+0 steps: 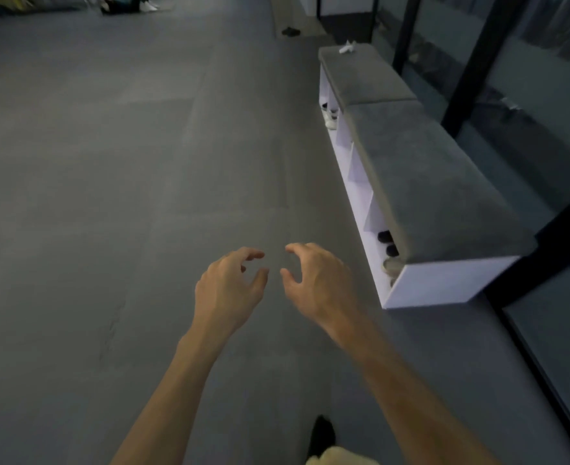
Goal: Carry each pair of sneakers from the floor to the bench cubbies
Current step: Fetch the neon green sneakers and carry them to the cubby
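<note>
My left hand (231,286) and my right hand (313,280) are stretched out side by side over the grey floor, fingers curled and apart, holding nothing. To their right stands a long white bench (444,283) with grey cushions and open cubbies facing left. Dark shoes (389,245) sit in the nearest cubby, with a pale shoe (392,265) just in front of them. White sneakers (330,117) show in a cubby farther along. A dark pair of shoes (290,31) lies on the floor far ahead, beyond the bench.
Glass panels with black frames (471,62) run behind the bench on the right. A small white object (347,48) lies on the far cushion. Someone's legs and shoes (125,5) are at the top left. My own dark foot (322,434) is at the bottom edge.
</note>
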The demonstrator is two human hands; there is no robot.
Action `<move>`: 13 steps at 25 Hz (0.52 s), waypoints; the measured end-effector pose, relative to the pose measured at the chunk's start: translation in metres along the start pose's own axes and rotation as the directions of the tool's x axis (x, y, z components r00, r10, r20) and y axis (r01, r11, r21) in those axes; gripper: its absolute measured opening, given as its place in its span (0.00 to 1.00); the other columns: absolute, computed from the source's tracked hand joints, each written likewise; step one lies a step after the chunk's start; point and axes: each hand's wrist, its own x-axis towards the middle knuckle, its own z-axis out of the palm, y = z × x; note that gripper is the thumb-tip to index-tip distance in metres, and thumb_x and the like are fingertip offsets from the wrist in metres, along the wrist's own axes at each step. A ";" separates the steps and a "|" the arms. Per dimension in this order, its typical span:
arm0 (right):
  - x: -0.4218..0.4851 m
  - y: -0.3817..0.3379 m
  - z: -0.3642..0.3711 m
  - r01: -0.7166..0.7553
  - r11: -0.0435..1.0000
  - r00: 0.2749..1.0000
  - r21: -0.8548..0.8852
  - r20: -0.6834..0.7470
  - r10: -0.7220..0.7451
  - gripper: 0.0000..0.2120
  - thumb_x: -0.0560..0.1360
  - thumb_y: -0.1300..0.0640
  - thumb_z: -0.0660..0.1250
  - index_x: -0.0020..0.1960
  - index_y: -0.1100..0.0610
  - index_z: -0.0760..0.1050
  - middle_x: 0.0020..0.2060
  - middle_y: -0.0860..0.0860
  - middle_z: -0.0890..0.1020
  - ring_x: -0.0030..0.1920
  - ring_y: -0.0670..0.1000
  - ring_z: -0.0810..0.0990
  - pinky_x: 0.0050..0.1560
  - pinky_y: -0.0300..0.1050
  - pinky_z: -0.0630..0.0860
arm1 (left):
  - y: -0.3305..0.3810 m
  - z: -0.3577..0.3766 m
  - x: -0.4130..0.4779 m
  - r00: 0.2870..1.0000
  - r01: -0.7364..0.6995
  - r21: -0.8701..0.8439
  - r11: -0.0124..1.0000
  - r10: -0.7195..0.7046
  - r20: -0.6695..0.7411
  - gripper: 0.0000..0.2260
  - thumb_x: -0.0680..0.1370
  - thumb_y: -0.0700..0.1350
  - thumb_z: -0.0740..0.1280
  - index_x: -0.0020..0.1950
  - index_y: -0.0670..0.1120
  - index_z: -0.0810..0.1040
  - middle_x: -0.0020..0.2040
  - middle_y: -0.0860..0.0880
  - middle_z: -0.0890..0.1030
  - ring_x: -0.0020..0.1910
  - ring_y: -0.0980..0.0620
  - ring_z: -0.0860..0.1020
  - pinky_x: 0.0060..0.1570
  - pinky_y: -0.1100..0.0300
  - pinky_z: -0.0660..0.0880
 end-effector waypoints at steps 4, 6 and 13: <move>0.156 0.017 0.007 0.040 0.999 0.998 -0.029 0.039 -0.039 0.21 0.76 0.48 0.66 0.67 0.52 0.74 0.59 0.49 0.80 0.59 0.52 0.78 0.56 0.47 0.74 | -0.011 0.014 0.145 0.999 0.040 0.017 0.999 -0.039 -0.033 0.13 0.76 0.56 0.68 0.60 0.59 0.78 0.56 0.60 0.82 0.53 0.57 0.80 0.50 0.53 0.78; 0.237 0.024 0.017 0.050 0.998 0.997 -0.039 0.054 -0.048 0.20 0.77 0.48 0.65 0.68 0.52 0.73 0.60 0.49 0.79 0.59 0.52 0.77 0.58 0.49 0.75 | -0.025 0.023 0.221 0.996 0.064 0.002 0.998 -0.064 -0.057 0.13 0.76 0.55 0.68 0.60 0.59 0.79 0.56 0.59 0.82 0.53 0.57 0.80 0.49 0.53 0.78; 0.546 0.036 0.071 0.008 0.998 1.000 -0.054 -0.022 -0.009 0.20 0.76 0.48 0.66 0.67 0.50 0.73 0.61 0.48 0.79 0.60 0.52 0.78 0.58 0.54 0.77 | -0.076 0.044 0.541 0.996 0.021 -0.059 0.998 -0.025 -0.082 0.12 0.75 0.55 0.68 0.59 0.59 0.79 0.56 0.60 0.82 0.53 0.56 0.80 0.50 0.53 0.77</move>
